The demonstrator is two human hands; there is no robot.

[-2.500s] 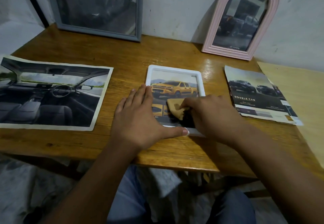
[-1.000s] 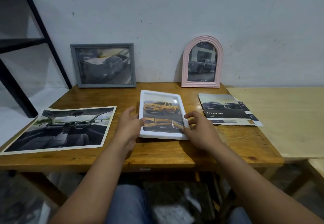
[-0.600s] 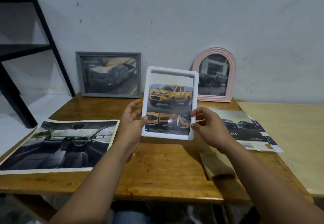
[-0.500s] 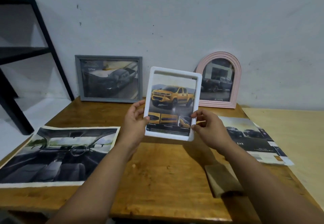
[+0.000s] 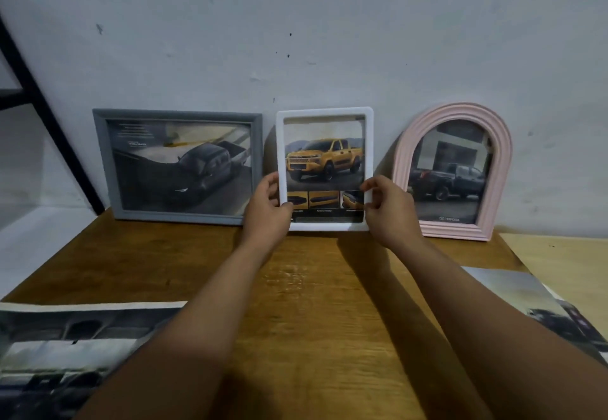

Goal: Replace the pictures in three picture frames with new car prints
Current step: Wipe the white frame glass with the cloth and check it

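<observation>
White rectangular plastic frame (image 5: 325, 113) with yellow pickup print: upright at wooden desk (image 5: 309, 288) rear, against wall, between grey rectangular frame (image 5: 177, 165) and pink arched frame (image 5: 452, 169). Left hand (image 5: 268, 207) and right hand (image 5: 388, 210) grip its lower sides. Loose prints lie near both forearms.

We see the white frame (image 5: 324, 113) with its yellow pickup print standing upright at the wall, between the grey frame (image 5: 98, 156) and the pink arched frame (image 5: 403, 163). Left hand (image 5: 268, 210) grips its left edge, right hand (image 5: 390, 212) pinches the right edge, over the wooden table (image 5: 312, 288).
</observation>
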